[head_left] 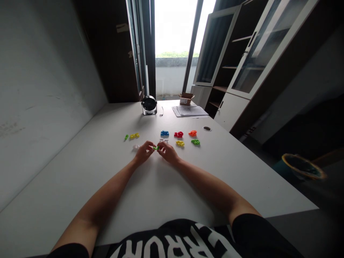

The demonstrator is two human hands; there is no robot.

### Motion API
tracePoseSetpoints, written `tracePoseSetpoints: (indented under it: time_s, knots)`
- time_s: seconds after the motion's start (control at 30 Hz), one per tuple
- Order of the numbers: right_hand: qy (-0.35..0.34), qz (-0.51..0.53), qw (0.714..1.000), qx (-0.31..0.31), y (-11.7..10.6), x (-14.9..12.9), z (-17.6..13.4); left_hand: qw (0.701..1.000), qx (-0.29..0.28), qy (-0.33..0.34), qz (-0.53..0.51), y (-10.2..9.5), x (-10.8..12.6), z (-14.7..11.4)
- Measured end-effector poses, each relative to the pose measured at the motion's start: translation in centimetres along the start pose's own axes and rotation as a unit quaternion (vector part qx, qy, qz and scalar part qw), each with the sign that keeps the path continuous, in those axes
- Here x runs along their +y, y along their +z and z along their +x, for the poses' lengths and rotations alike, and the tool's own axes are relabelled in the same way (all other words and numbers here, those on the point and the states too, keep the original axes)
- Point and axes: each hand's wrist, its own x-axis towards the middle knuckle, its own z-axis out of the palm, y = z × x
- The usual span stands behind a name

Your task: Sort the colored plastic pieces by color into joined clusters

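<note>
Between my two hands is a small green plastic piece (156, 148). My left hand (145, 151) pinches its left side, and my right hand (167, 152) pinches its right side. A white piece (135, 147) lies beside my left hand, partly hidden. Just beyond my right hand is another white piece (163, 140). Farther back sit a blue piece (165, 133), a red one (178, 134) and an orange one (192, 133). To the right of my right hand lie a yellow piece (180, 143) and a green one (195, 142).
On the white table (129, 204), yellow pieces (134, 135) and a small green part (126, 137) lie at left. Farther back stand a round black device (149, 104), papers (189, 111) and an open cardboard box (186, 99). A cable hole (207, 128) is at right.
</note>
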Motion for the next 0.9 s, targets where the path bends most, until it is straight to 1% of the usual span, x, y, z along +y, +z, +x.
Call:
tracePoseSetpoints:
  time_s: [0.1, 0.23, 0.5, 0.67, 0.8, 0.9]
  knots:
    - [-0.016, -0.020, 1.000, 0.011, -0.07, -0.18, -0.07, 1.000, -0.007, -0.008, 0.007, -0.09, -0.21, 0.03]
    - [-0.029, -0.018, 0.999, 0.022, -0.06, -0.22, -0.12, 0.999, -0.028, 0.001, 0.034, -0.19, -0.33, 0.09]
    - [0.004, 0.026, 1.000, 0.015, -0.06, -0.29, -0.03, 0.999, -0.015, 0.012, 0.026, -0.21, -0.82, 0.20]
    - [0.000, 0.040, 0.999, -0.003, -0.09, -0.20, 0.11, 0.999, -0.011, 0.011, 0.031, -0.27, -0.93, 0.17]
    - [-0.019, 0.024, 0.999, -0.014, -0.07, -0.26, -0.04, 1.000, -0.016, 0.004, 0.019, -0.29, -0.64, 0.11]
    - [-0.029, -0.009, 1.000, -0.006, -0.91, -0.47, -0.03, 1.000, -0.028, -0.011, 0.004, -0.32, -0.39, 0.05]
